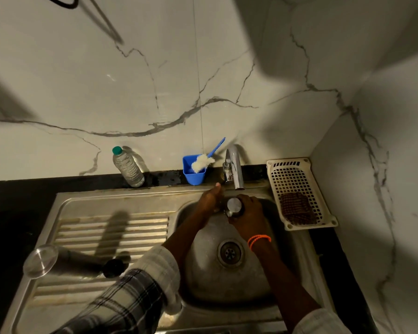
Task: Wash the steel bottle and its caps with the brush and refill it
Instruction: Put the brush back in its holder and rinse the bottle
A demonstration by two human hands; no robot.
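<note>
Both hands (211, 198) (247, 212) together, fingers (252, 201) curled.

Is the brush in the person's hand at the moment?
No, the brush stands in the blue holder by the tap, apart from both hands.

A dark stone counter (15, 196) runs along the marble wall and carries a steel sink (121, 203) with a ribbed draining board on its left part and a round basin on its right part. On the draining board the steel bottle (65, 261) lies on its side, its open mouth to the left, and a small black cap (113, 268) lies just beside its other end. At the back of the counter stand a clear plastic bottle (128, 167) with a green top, a blue cup (193, 173) which holds the brush (204, 162), and the tap (233, 168); a white plastic basket (297, 189) with a dark scrubber (297, 208) in it lies to the right of the basin.
</note>
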